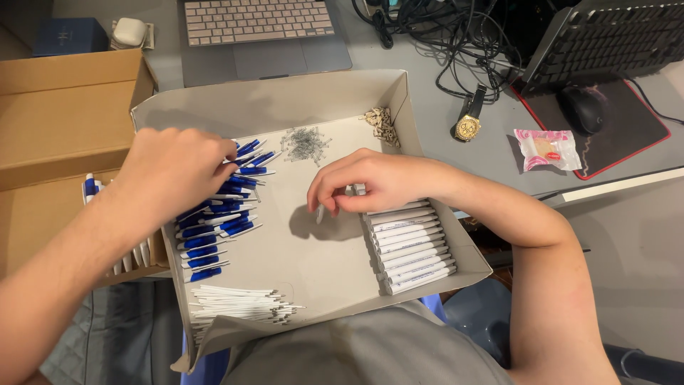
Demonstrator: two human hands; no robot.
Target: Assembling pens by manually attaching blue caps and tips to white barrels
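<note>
A shallow grey cardboard tray (pixel 335 93) lies on my lap. My left hand (pixel 174 167) reaches into a heap of blue-and-white pen parts (pixel 214 228) at the tray's left side, fingers closed among them. My right hand (pixel 367 182) hovers over the tray's middle, fingertips pinching a small white pen piece (pixel 320 213). Just right of it lies a neat row of white pen barrels (pixel 412 246). A bundle of thin white refills (pixel 239 303) lies at the tray's near left. Small springs (pixel 305 142) and a pile of tan bits (pixel 382 122) sit at the far side.
A brown cardboard box (pixel 57 107) with more pens stands at left. Beyond the tray are a laptop (pixel 260 32), tangled cables (pixel 456 36), a wristwatch (pixel 468 125), a wrapped snack (pixel 547 150), a black keyboard (pixel 605 39) and a mouse (pixel 583 108) on a pad.
</note>
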